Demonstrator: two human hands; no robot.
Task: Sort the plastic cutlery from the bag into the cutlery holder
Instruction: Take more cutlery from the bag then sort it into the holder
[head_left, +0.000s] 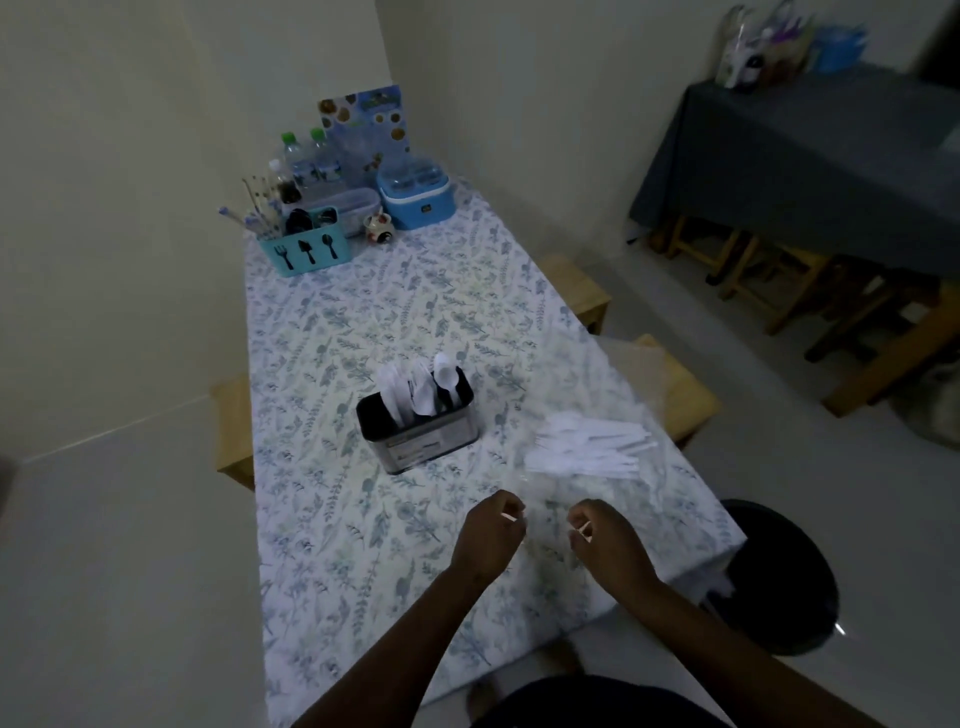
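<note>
One head view, wide-angle, from above the near end of the table, facing forward and steeply down along it toward the far corner. Left hand and right hand, pinching the bag, lie nearest the lens; cutlery holder mid-frame, farther off

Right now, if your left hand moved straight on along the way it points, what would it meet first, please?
The left hand would probably meet the white cutlery in the clear bag first; depth is unclear.

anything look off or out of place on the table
Nothing spilled or damaged. The cutlery holder stands upright; the loose white cutlery lies inside the clear bag, near the right edge of the table.
</note>
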